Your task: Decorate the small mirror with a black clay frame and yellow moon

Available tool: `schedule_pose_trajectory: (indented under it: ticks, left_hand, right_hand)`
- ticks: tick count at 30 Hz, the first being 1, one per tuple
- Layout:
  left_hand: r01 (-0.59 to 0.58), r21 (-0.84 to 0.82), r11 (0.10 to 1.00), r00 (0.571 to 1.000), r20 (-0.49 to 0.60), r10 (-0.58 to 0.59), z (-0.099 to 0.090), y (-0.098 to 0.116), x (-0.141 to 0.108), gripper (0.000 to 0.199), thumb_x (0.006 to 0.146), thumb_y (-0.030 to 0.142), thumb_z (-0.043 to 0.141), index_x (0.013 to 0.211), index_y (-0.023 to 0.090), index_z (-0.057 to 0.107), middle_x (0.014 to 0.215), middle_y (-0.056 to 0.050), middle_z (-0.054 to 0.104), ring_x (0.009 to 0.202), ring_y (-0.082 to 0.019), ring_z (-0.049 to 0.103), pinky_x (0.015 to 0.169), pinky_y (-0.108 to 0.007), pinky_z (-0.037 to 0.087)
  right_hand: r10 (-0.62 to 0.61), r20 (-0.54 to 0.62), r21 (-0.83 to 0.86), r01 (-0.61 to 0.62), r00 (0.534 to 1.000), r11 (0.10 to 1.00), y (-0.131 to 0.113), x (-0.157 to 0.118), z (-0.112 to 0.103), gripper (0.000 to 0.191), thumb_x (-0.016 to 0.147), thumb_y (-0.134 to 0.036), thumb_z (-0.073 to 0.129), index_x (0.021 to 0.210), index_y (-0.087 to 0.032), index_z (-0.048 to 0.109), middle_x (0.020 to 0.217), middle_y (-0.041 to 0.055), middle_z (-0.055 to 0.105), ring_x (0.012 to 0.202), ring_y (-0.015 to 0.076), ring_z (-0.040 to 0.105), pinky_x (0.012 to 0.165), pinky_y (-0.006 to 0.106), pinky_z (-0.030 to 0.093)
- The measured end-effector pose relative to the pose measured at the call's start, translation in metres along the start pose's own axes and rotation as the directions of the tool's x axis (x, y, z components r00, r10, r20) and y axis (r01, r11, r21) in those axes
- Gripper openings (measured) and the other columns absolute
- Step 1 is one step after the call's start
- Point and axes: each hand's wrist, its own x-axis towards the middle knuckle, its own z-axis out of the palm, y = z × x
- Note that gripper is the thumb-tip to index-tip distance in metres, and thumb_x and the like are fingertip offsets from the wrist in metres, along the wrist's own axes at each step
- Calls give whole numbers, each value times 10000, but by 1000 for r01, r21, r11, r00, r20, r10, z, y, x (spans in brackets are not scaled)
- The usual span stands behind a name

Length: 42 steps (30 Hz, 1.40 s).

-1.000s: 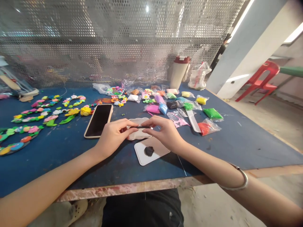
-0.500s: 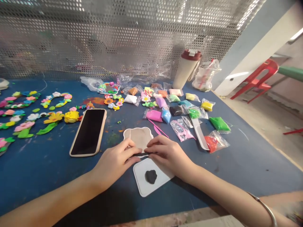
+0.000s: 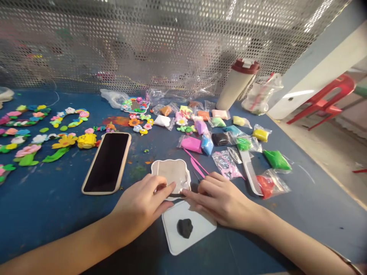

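My left hand (image 3: 140, 206) lies with its fingers on the lower part of a white-rimmed scalloped plaque (image 3: 170, 172) and seems to hold it. My right hand (image 3: 223, 202) reaches in from the right, its index fingertip pressed at the plaque's lower edge. A thin dark strip (image 3: 173, 195) shows along that edge, partly hidden by my fingers. Just below my hands sits a white square plate (image 3: 197, 233) with a lump of black clay (image 3: 185, 228) on it. Pink plastic clay tools (image 3: 196, 164) lie close above my right fingers.
A smartphone (image 3: 107, 164) lies left of my hands, beyond it clay flower garlands (image 3: 69, 122). Bagged coloured clay (image 3: 192, 145), a white comb (image 3: 250, 173) and a tumbler (image 3: 237, 84) stand farther back. A perforated metal screen (image 3: 143, 46) rises behind the blue table (image 3: 51, 191).
My hands have drawn slightly apart and lower on the plaque, showing more of its face. The view has turned, shifting the table contents rightward in the picture.
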Motion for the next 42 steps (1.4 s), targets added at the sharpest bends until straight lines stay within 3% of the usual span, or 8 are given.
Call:
schedule_pose_trajectory:
  ticks: [4, 9, 20, 24, 29, 35, 42]
  left_hand:
    - [-55, -15, 998, 998, -8, 55, 3, 0, 5, 264, 921, 224, 515, 1156, 145, 606, 872, -75, 614, 715, -199, 578, 574, -317, 507]
    - [-153, -35, 988, 988, -5, 153, 3, -2, 12, 262, 910, 146, 509, 1149, 125, 613, 953, -101, 629, 814, -216, 595, 701, -369, 536]
    - [-150, -35, 988, 986, 71, 152, 2, -3, 10, 255, 939, 173, 462, 1141, 118, 608, 1010, -116, 633, 876, -231, 605, 750, -401, 561]
    - [-153, -36, 988, 984, 87, 155, 2, -4, 9, 266, 946, 183, 449, 1153, 128, 607, 1025, -113, 628, 891, -234, 605, 749, -404, 561]
    - [-164, -45, 985, 981, 95, 168, 2, -3, 9, 288, 948, 186, 447, 1174, 114, 609, 1062, -128, 614, 957, -242, 595, 811, -412, 543]
    - [-147, -52, 988, 982, 108, 152, 1, -3, 8, 293, 947, 197, 454, 1194, 124, 595, 1079, -115, 607, 993, -228, 581, 863, -390, 515]
    - [-119, -131, 984, 978, 157, 140, 2, -3, 11, 348, 930, 165, 472, 1270, 187, 541, 1152, -94, 567, 1043, -217, 542, 898, -371, 477]
  right_hand:
    - [2, 18, -14, -2, 1000, 1000, -1, -7, 0, 356, 952, -286, 455, 1268, -175, 575, 717, 31, 511, 631, 165, 400, 621, 312, 328]
    - [-7, 34, -17, 8, 999, 1000, 1, -7, 3, 370, 959, -310, 451, 1298, -199, 551, 730, 24, 498, 654, 168, 391, 646, 315, 304]
    - [60, 153, 105, -77, 986, 991, 12, -8, 0, 396, 971, -333, 410, 1345, -260, 518, 816, 39, 478, 746, 172, 436, 736, 352, 319]
    - [49, 149, 100, -64, 988, 993, 15, -8, -2, 387, 970, -329, 409, 1326, -254, 542, 827, 47, 481, 771, 183, 443, 759, 376, 331]
    - [176, 84, 256, -192, 981, 947, 14, -13, -5, 393, 991, -297, 354, 1317, -203, 553, 879, 67, 492, 814, 177, 473, 740, 334, 365]
    - [27, 113, 180, -47, 993, 982, 6, -13, -5, 371, 980, -336, 390, 1287, -252, 581, 828, 43, 494, 756, 167, 466, 744, 355, 345]
    - [20, 119, 136, -36, 993, 990, 5, -12, -2, 352, 969, -348, 429, 1263, -259, 601, 826, 43, 523, 761, 158, 478, 771, 353, 341]
